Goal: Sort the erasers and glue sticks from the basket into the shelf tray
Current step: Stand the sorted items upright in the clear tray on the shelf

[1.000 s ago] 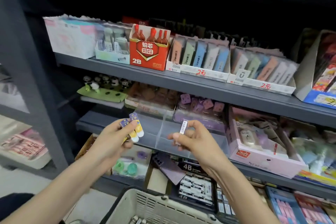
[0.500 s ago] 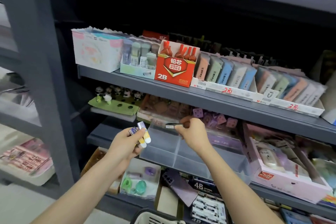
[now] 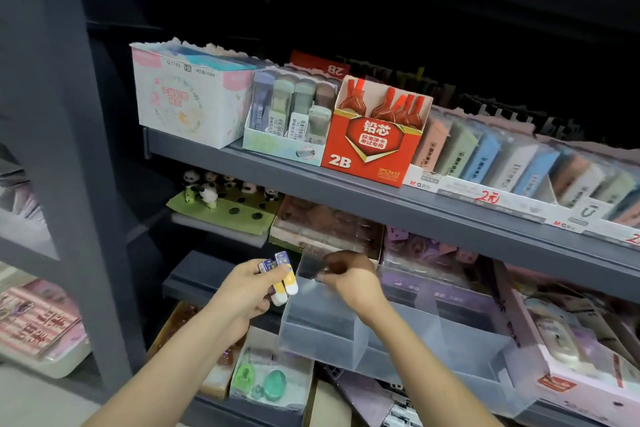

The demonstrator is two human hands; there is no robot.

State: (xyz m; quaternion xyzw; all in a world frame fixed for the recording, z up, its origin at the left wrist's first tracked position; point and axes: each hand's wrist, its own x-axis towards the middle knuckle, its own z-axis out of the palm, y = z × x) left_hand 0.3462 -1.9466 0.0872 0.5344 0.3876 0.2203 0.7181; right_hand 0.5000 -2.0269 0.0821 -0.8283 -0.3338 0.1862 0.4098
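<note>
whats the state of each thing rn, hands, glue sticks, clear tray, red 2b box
left hand, grips two glue sticks
glue sticks, side by side, outside the clear tray, just left of it
right hand, fingers curled over the tray's left compartment; any item hidden
clear tray, on the shelf, open-topped
red 2B box, upright, top open, one shelf up

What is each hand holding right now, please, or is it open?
Left hand: grips small glue sticks.
Right hand: fingers curled over the clear tray; any item cannot be told.
</note>
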